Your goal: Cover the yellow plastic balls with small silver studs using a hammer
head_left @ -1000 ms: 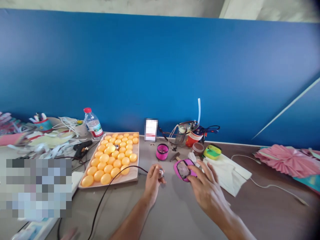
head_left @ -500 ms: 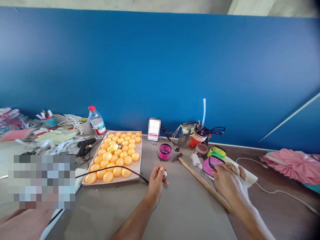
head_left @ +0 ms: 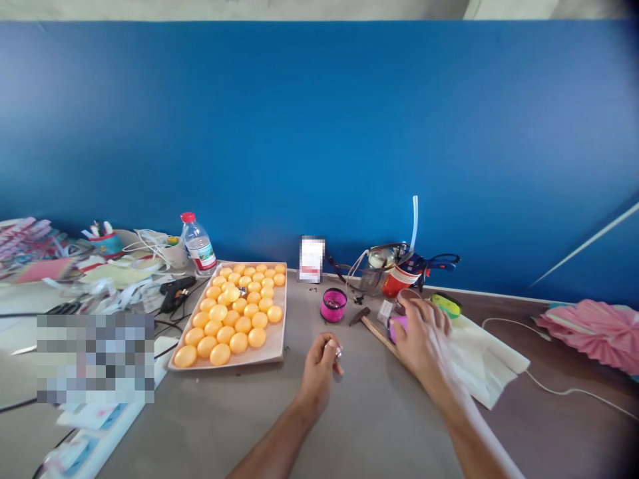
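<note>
blue partition panel (head_left: 319, 133) backs a grey worktop (head_left: 349, 426), where the left hand (head_left: 319, 366) has its grip closed around a small shiny silver piece (head_left: 338, 352), on the near side of a black-edged magenta cup (head_left: 333, 305). the right hand (head_left: 424, 336) bends its fingers over a partly hidden magenta item (head_left: 399, 328) beside a wooden-handled hammer (head_left: 378, 334), and i cannot tell whether that grip is closed on it. left of both hands, a pale tray (head_left: 275, 338) holds rows of orange ping-pong balls (head_left: 226, 334), with a red-capped water bottle (head_left: 202, 251) standing behind.
</note>
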### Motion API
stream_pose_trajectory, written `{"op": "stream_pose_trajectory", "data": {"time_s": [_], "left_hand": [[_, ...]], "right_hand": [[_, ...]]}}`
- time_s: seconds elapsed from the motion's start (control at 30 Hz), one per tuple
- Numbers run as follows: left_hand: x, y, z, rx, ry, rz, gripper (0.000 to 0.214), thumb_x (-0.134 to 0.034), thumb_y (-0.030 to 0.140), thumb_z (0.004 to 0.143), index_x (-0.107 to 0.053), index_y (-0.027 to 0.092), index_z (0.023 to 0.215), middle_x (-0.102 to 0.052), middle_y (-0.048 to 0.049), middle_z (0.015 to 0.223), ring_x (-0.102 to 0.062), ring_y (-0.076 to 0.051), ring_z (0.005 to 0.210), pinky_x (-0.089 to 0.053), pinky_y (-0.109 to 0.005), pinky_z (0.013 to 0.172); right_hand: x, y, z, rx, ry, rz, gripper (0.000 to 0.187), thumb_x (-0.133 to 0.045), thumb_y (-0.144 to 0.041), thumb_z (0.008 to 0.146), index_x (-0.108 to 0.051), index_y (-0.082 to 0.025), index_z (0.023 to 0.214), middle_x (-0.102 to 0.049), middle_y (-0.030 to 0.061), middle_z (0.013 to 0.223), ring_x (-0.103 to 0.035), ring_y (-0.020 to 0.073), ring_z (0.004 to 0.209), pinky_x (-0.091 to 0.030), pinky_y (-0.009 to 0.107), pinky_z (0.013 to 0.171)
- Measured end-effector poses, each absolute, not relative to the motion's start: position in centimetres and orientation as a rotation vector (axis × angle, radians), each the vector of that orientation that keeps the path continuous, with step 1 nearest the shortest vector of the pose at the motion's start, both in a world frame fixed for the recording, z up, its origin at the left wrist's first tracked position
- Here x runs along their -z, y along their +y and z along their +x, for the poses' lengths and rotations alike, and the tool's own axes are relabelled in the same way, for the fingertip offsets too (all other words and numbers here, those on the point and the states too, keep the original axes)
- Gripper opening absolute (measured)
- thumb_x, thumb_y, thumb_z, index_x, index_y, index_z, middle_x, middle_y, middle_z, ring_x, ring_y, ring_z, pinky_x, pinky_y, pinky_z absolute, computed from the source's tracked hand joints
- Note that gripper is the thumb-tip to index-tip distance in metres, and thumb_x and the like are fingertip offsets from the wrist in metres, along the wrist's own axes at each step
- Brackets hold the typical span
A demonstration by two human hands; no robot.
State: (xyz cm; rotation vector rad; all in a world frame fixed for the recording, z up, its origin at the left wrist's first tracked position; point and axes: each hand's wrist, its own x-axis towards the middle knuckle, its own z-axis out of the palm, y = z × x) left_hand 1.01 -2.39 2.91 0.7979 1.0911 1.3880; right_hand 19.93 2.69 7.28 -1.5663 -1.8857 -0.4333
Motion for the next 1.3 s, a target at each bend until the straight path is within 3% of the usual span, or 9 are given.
{"op": "stream_pose_trajectory", "data": {"time_s": [0.3, 0.5, 0.7, 0.9, 1.3], "left_hand": [[-2.4, -2.1, 0.8, -1.433, 1.069, 0.748, 0.031, -0.057, 0.048, 0.074, -0.052, 0.018, 0.077, -0.052, 0.0017, 0.072, -0.045, -0.006, 0.047, -0.041, -0.021, 0.046], [-2.4, -2.1, 0.4, -1.448, 1.067, 0.732, 0.031, -0.054, 0.048, 0.077, -0.051, 0.017, 0.079, -0.050, 0.0032, 0.065, -0.046, -0.007, 0.044, -0.038, -0.021, 0.043], [-1.8, -1.9, 0.4, -1.456, 1.086, 0.725, 0.030, -0.053, 0.047, 0.078, -0.053, 0.017, 0.083, -0.053, 0.0026, 0.066, -0.047, -0.007, 0.042, -0.035, -0.020, 0.041], [-1.5, -1.8, 0.2, -1.474, 1.058, 0.700, 0.032, -0.055, 0.048, 0.076, -0.053, 0.017, 0.083, -0.054, 0.0025, 0.068, -0.046, -0.006, 0.042, -0.038, -0.020, 0.043], [-1.6, -1.8, -0.1, -1.516, 1.045, 0.591, 0.038, -0.060, 0.051, 0.072, -0.055, 0.016, 0.088, -0.057, 0.0012, 0.069, -0.046, -0.006, 0.043, -0.038, -0.020, 0.043]], "right_hand": [[-5.8, 4.8, 12.7, 0.032, -2.065, -1.183, 0.029, -0.041, -0.015, 0.084, -0.053, -0.017, 0.111, -0.056, 0.0131, 0.110, -0.052, 0.0252, 0.103, -0.045, 0.041, 0.087], [-3.2, 5.9, 10.9, -0.086, -2.068, -1.178, 0.035, -0.036, -0.014, 0.085, -0.050, -0.016, 0.117, -0.051, 0.0138, 0.123, -0.052, 0.0240, 0.109, -0.048, 0.037, 0.085], [-2.3, 6.3, 11.3, -0.054, -2.139, -1.119, 0.031, -0.036, -0.015, 0.087, -0.053, -0.014, 0.113, -0.056, 0.0140, 0.111, -0.055, 0.0231, 0.102, -0.047, 0.036, 0.086], [-1.8, 6.1, 11.2, 0.074, -2.067, -1.030, 0.025, -0.037, -0.014, 0.088, -0.061, -0.015, 0.094, -0.060, 0.0119, 0.091, -0.055, 0.0222, 0.090, -0.046, 0.037, 0.080], [-2.1, 4.8, 10.9, 0.071, -2.130, -1.108, 0.021, -0.038, -0.013, 0.088, -0.058, -0.017, 0.083, -0.058, 0.0093, 0.088, -0.052, 0.0204, 0.083, -0.041, 0.032, 0.073]]}}
